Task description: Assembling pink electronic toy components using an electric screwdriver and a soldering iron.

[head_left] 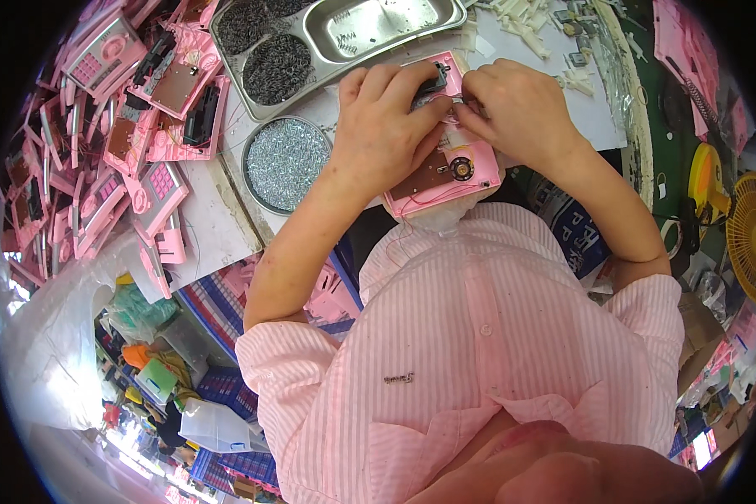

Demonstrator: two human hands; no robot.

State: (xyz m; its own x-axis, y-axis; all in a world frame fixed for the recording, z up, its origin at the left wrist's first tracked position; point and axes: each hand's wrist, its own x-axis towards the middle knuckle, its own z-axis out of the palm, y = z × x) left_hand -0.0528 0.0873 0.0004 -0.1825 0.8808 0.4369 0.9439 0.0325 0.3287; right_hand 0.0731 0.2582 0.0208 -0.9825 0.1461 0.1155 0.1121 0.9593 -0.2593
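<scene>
A pink plastic casing (479, 186), open side up, lies tilted at the table's near edge. Inside it are a brown board (422, 178), a round black part (461, 169), thin wires and a black piece at the far end. My left hand (386, 126) lies over its left side, fingers bent around the black piece and thumb pressing inward. Close by, my right hand (521, 109) is closed, with thumb and forefinger pinched at the casing's right edge near the wires. Whatever sits between those fingertips is too small and hidden to name.
Beyond my left hand stands a metal tray (376, 57) with dark small springs; nearer is a round tin (249, 178) of small silvery metal parts. Pink casings (155, 197) heap at left. White plastic pieces (525, 29) lie far right, and a yellow fan (749, 235) stands at right.
</scene>
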